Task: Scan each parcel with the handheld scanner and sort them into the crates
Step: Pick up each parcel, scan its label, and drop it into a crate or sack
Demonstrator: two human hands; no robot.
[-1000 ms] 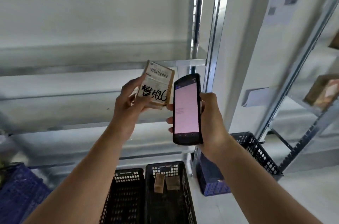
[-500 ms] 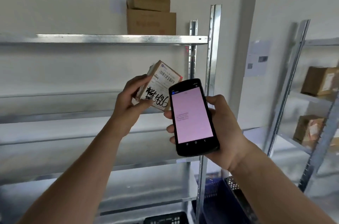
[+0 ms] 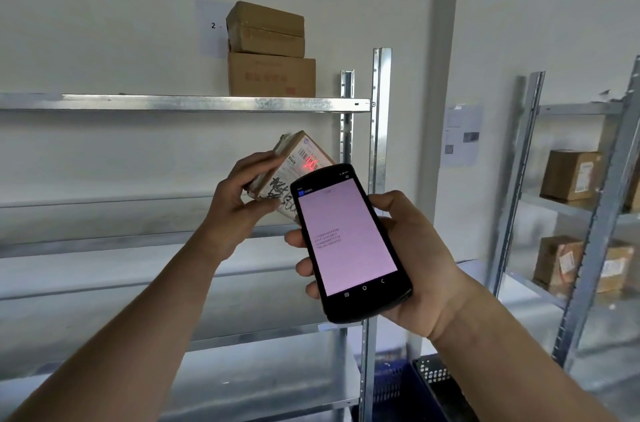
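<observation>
My left hand grips a small brown parcel with a white label, black handwriting and a barcode, held up in front of the metal shelving. A red scan light glows on the barcode. My right hand holds the black handheld scanner, its pink-white screen facing me and its top edge overlapping the parcel's lower right corner. A blue crate and a black crate show only as slivers at the bottom, right of the shelf post.
Two stacked cardboard boxes sit on the top shelf of the steel rack ahead. A second rack at the right carries several brown parcels. A paper sheet hangs on the wall between the racks.
My view has tilted upward, so the crates dropped mostly out of sight and the top shelf boxes appeared. The scanner moved closer over the parcel, and a red scan light now shines on the barcode.
</observation>
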